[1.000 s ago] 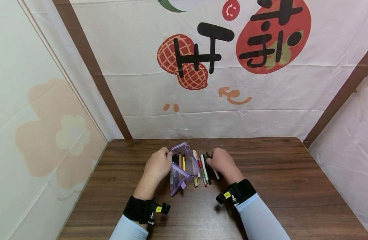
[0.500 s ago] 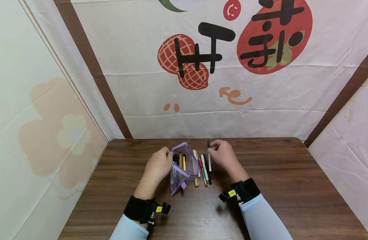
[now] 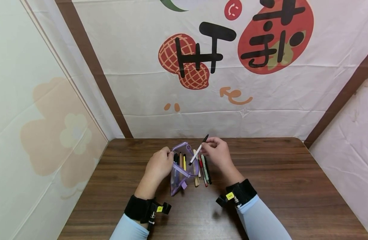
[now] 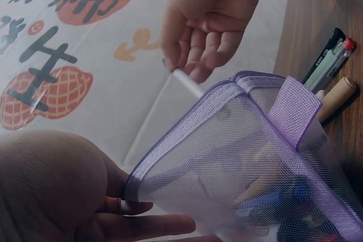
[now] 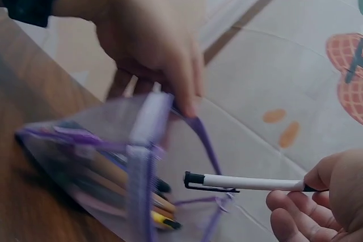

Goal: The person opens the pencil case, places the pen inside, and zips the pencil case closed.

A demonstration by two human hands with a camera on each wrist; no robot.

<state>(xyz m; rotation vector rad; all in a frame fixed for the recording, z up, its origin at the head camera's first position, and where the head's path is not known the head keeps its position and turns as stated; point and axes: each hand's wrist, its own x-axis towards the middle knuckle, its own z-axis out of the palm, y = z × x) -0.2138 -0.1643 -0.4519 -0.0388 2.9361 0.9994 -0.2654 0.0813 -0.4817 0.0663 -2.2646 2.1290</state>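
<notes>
A see-through mesh pencil case [image 4: 227, 140] with purple edging stands open on the table, several pens and pencils inside it. My left hand [image 3: 159, 164] pinches the case's rim at its left side. Between the thumb and fingers of my right hand [image 3: 217, 152] is a white pen [image 5: 255, 183] with black ends. The pen slants down to the left, its lower end over the mouth of the case in the head view. In the right wrist view its black clip end points at the opening.
Just right of the case, several loose pens [image 3: 205, 170] lie side by side on the brown wooden table [image 3: 262, 186]. A printed white cloth [image 3: 135, 83] hangs behind the table's far edge. Pale cloth walls flank both sides.
My right hand has lifted the white pen off the table, right of the other pens, and carried it left, tilting it over the case. The left hand stays on the rim.
</notes>
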